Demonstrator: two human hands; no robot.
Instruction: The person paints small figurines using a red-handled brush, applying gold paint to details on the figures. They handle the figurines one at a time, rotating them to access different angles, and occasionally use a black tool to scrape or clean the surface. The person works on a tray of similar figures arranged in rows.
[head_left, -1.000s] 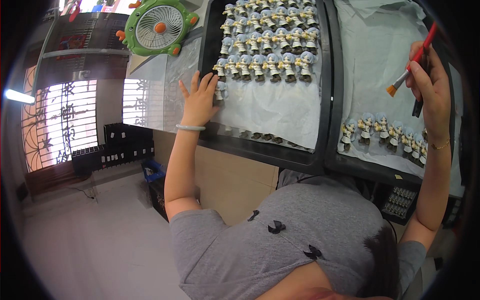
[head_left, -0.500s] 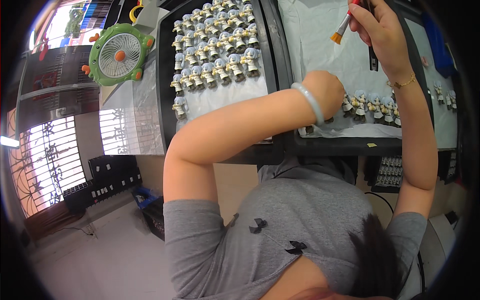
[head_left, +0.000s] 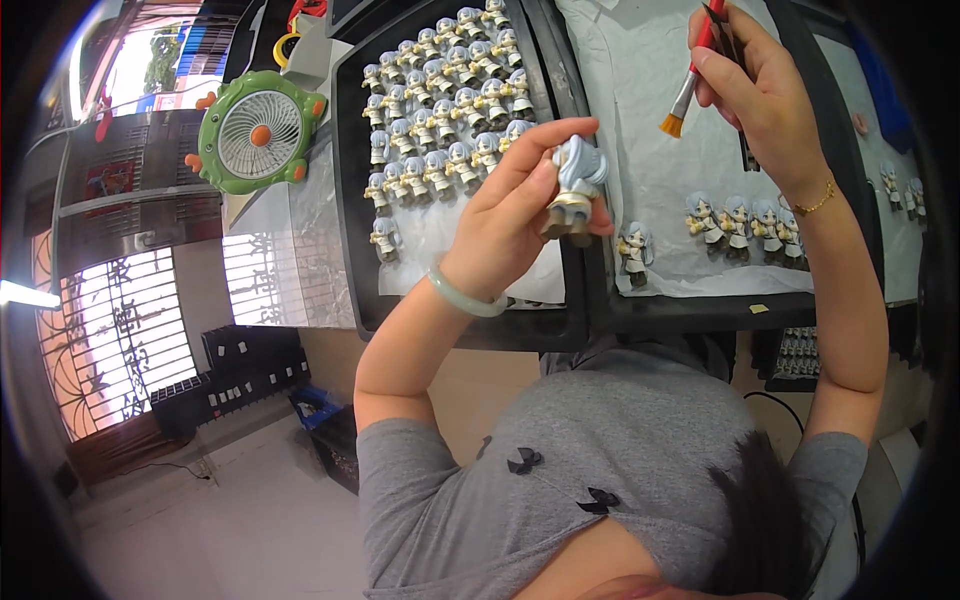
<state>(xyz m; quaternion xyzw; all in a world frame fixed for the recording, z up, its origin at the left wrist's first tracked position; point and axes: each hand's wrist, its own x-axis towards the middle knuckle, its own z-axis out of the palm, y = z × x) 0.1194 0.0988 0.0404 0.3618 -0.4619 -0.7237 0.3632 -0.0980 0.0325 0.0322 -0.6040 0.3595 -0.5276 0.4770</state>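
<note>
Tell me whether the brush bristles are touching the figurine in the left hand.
Apart. The head view shows the brush bristles held up in the right hand, with white paper visible between them and the figurine pinched in the left hand.

The left hand (head_left: pixel 510 215) is reaching up from a bent elbow, its forearm crossing toward the middle, with thumb and fingers curling closed in a pinch and a pale bangle sitting at the wrist. The right hand (head_left: pixel 760 90) is rising higher on a nearly upright forearm, its fingers folding shut in a writing-style grip, a thin gold chain circling the wrist.
</note>
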